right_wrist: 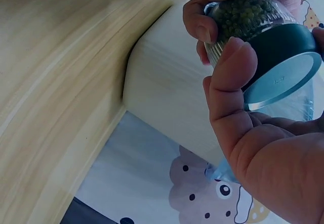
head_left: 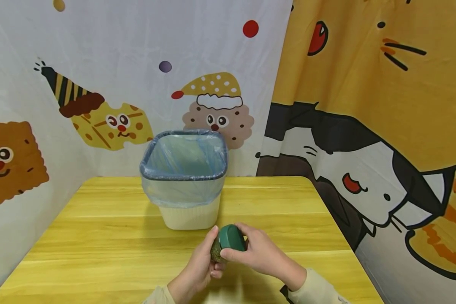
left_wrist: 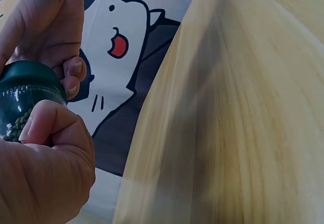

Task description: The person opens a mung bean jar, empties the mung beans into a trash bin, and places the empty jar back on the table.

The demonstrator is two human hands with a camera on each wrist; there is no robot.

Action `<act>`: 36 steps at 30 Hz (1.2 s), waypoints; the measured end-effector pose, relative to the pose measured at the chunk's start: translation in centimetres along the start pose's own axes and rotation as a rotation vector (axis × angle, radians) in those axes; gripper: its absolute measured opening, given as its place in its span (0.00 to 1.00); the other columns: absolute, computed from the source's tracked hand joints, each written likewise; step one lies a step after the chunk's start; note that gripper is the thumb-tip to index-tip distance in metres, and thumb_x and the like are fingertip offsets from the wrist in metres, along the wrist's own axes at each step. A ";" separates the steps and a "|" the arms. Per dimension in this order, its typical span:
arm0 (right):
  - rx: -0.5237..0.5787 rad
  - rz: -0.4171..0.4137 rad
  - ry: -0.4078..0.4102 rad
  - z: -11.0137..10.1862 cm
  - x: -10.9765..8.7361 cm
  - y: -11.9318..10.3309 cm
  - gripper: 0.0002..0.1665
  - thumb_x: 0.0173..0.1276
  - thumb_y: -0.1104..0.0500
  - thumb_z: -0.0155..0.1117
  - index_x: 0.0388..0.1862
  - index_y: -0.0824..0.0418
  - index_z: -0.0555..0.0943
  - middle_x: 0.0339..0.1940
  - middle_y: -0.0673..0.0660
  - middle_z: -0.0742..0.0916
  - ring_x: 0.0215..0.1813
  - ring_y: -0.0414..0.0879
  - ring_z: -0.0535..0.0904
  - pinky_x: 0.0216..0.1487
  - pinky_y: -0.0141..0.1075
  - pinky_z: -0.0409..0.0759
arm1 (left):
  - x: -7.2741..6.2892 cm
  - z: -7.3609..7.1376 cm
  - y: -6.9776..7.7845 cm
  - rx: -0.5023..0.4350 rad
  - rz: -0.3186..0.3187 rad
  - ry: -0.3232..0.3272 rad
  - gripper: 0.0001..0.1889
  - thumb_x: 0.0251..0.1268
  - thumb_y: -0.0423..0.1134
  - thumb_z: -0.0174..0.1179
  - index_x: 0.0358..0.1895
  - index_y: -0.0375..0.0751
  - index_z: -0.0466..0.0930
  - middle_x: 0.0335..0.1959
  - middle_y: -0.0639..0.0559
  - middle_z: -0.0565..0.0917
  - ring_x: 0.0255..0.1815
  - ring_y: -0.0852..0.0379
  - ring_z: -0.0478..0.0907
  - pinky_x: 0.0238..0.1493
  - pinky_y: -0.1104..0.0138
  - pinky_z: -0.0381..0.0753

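Note:
A clear jar partly filled with small green beans is tilted above the table, in front of the bin. Its dark green lid is on the mouth and faces up and to the right in the head view. My left hand grips the jar's body, with the thumb along its side. My right hand holds the lid, thumb on the near side and fingers round the far side. In the left wrist view the beans show through the jar wall beside my left thumb. Part of the jar is hidden by my fingers.
A cream bin with a translucent blue liner folded over its rim stands just beyond my hands on the wood-grain table. Printed cartoon curtains hang behind and at the sides. A small dark object shows by my right sleeve.

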State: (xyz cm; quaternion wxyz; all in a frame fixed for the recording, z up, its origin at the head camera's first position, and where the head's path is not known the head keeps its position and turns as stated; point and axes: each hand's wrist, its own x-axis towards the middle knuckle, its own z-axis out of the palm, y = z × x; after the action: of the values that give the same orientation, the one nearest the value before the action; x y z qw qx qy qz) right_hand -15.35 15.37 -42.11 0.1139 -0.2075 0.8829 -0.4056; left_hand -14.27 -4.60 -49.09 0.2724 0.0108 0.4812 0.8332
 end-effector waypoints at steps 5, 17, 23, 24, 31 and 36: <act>-0.011 -0.039 -0.020 -0.2 -0.1 0.1 0.45 0.68 0.34 0.75 0.72 0.59 0.76 0.44 0.52 0.89 0.30 0.40 0.82 0.32 0.32 0.84 | 0.0 -0.1 0.1 -0.011 -0.009 -0.004 0.31 0.77 0.74 0.48 0.44 0.48 0.80 0.26 0.58 0.78 0.18 0.67 0.63 0.17 0.78 0.62; -0.106 -0.101 -0.033 -0.1 -0.1 0.4 0.58 0.68 0.32 0.75 0.83 0.64 0.66 0.71 0.61 0.83 0.53 0.44 0.84 0.50 0.36 0.85 | -0.2 -0.3 0.0 0.035 0.019 0.022 0.33 0.79 0.74 0.43 0.42 0.48 0.81 0.24 0.58 0.78 0.17 0.66 0.61 0.16 0.77 0.63; 0.011 0.016 -0.049 -0.1 0.0 0.3 0.56 0.72 0.35 0.72 0.83 0.69 0.64 0.66 0.66 0.84 0.32 0.39 0.84 0.34 0.33 0.84 | -0.1 -0.3 -0.3 0.045 0.037 0.061 0.31 0.79 0.74 0.45 0.44 0.49 0.81 0.25 0.59 0.79 0.17 0.65 0.63 0.17 0.76 0.63; 0.019 0.028 -0.050 -0.1 0.0 0.3 0.56 0.73 0.35 0.71 0.83 0.69 0.64 0.66 0.66 0.84 0.31 0.38 0.84 0.32 0.33 0.84 | -0.1 -0.3 -0.3 0.047 0.040 0.067 0.31 0.79 0.74 0.45 0.45 0.49 0.80 0.25 0.59 0.79 0.17 0.64 0.62 0.17 0.76 0.63; 0.006 0.036 -0.050 -0.1 -0.1 0.3 0.55 0.73 0.32 0.69 0.82 0.67 0.65 0.60 0.63 0.87 0.29 0.39 0.82 0.29 0.34 0.82 | -0.1 -0.3 -0.5 0.049 0.042 0.077 0.30 0.78 0.74 0.47 0.46 0.50 0.79 0.27 0.58 0.80 0.18 0.64 0.63 0.18 0.75 0.63; -0.027 -0.027 -0.069 -0.3 -0.1 0.5 0.55 0.71 0.34 0.73 0.83 0.65 0.65 0.56 0.60 0.87 0.31 0.38 0.82 0.33 0.32 0.82 | -0.1 -0.4 -0.5 0.044 0.032 0.061 0.32 0.78 0.74 0.46 0.42 0.48 0.80 0.24 0.58 0.78 0.17 0.65 0.63 0.17 0.75 0.63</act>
State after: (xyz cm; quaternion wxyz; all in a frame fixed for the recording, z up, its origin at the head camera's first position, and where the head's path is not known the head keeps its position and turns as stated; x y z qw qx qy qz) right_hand -15.50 15.88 -42.33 0.1360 -0.2348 0.8809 -0.3877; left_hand -14.04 -4.77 -49.64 0.2438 -0.0010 0.5074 0.8265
